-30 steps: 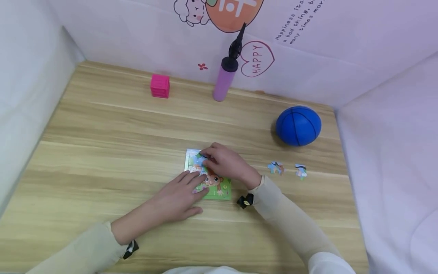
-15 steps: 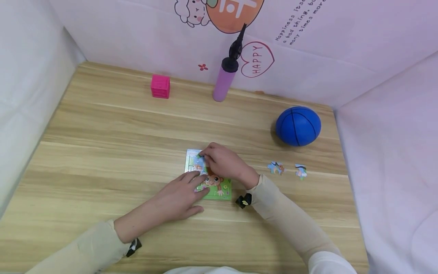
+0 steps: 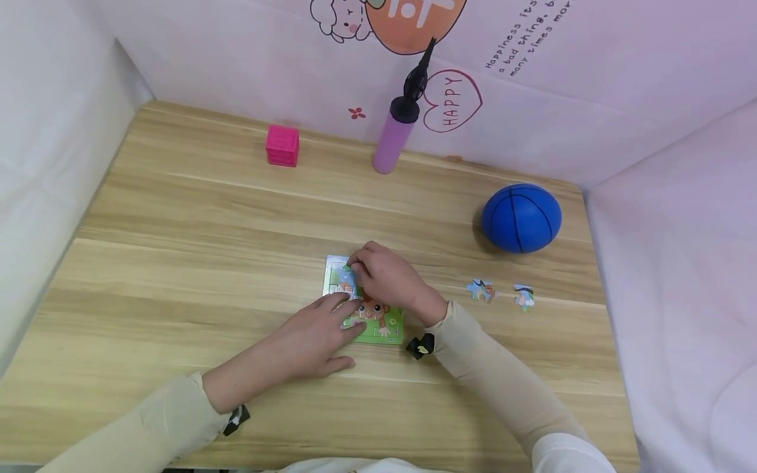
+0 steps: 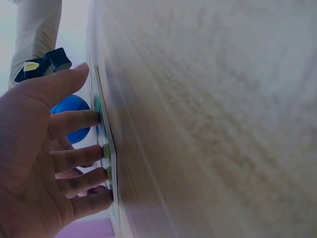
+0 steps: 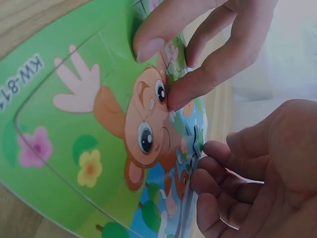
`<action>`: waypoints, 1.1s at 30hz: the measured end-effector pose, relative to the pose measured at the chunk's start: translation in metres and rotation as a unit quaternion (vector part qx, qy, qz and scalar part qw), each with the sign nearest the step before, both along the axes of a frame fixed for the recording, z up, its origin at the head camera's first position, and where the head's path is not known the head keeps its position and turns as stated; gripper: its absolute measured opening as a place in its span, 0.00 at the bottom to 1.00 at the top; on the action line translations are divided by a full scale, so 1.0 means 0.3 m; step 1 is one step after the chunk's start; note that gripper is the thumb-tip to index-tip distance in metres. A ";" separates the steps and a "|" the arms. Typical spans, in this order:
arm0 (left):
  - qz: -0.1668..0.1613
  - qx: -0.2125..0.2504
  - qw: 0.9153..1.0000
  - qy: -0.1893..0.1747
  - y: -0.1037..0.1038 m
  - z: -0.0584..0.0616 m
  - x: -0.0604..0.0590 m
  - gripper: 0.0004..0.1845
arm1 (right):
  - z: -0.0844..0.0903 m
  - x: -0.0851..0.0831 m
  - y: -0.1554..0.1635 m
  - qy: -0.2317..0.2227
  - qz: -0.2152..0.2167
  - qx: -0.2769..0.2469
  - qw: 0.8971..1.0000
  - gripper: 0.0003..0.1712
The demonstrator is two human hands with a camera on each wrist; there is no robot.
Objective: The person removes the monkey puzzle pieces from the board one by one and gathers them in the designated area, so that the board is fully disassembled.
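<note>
Left hand [image 3: 309, 335] resting on puzzle [image 3: 378, 318], fingers spread; right hand [image 3: 388, 279] touching far part, fingers bent, pinch unclear; puzzle possibly risking sliding under lopsided push.

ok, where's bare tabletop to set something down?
Free, head view: left side, between pink cube and left sleeve; strip between purple pump and puzzle; patch below the loose pieces, beside right sleeve. Crowded: puzzle, under left grip and right grip.

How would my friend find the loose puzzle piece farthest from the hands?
On the wooden table, find the blue ball. Below it in the head view, a left-hand piece and a right-hand piece lie loose. Take the right-hand piece, with a dark band on top and without its neighbour's orange-brown patch.
</note>
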State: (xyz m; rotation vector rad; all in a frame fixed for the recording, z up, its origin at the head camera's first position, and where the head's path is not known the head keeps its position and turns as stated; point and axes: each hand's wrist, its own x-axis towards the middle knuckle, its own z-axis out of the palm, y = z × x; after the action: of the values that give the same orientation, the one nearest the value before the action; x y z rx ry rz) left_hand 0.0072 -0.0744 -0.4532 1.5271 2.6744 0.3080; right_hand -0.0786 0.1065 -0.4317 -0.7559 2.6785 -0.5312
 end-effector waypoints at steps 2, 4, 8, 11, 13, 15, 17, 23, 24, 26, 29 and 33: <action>0.000 0.000 1.000 0.000 0.001 0.001 -0.001 0.33 | 0.003 0.000 0.001 -0.001 -0.001 -0.001 1.000 0.14; 0.001 0.001 1.000 -0.002 0.001 0.000 -0.001 0.33 | 0.005 0.000 0.002 -0.001 -0.002 -0.003 1.000 0.14; 0.004 0.003 1.000 -0.004 0.001 -0.001 0.000 0.32 | 0.005 0.000 0.007 0.002 -0.009 -0.011 1.000 0.13; 0.005 0.005 1.000 -0.006 0.001 -0.003 0.000 0.33 | 0.004 -0.001 0.013 -0.001 -0.030 -0.046 0.998 0.09; 0.005 0.007 1.000 -0.008 0.001 -0.005 0.000 0.33 | 0.004 -0.002 0.015 -0.005 -0.044 -0.074 0.996 0.06; 0.006 0.008 1.000 -0.010 0.001 -0.006 0.000 0.33 | 0.003 -0.004 0.017 -0.009 -0.053 -0.095 0.994 0.04; 0.007 0.008 1.000 -0.012 0.001 -0.007 0.000 0.33 | 0.004 -0.005 0.019 -0.014 -0.052 -0.108 0.993 0.04; 0.009 0.007 1.000 -0.019 0.004 -0.008 0.003 0.33 | 0.012 -0.031 0.058 -0.076 -0.040 -0.168 0.982 0.06; 0.008 0.007 1.000 -0.020 0.005 -0.008 0.003 0.33 | 0.020 -0.041 0.077 -0.090 -0.041 -0.179 0.979 0.06; 0.009 0.006 1.000 -0.023 0.007 -0.007 0.003 0.33 | 0.047 -0.063 0.128 -0.115 -0.046 -0.192 0.974 0.07; 0.012 0.000 1.000 -0.029 0.009 -0.003 0.003 0.33 | 0.102 -0.090 0.223 -0.142 -0.059 -0.186 0.970 0.07; 0.015 -0.011 0.999 -0.031 0.006 -0.003 0.003 0.33 | 0.109 -0.107 0.376 -0.189 -0.080 -0.164 0.965 0.08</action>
State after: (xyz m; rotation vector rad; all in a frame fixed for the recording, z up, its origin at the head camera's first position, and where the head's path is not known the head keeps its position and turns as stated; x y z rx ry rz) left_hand 0.0082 -0.0727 -0.4542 1.4476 2.6462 0.3207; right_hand -0.1108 0.2193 -0.3989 -0.4574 2.3290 -1.0638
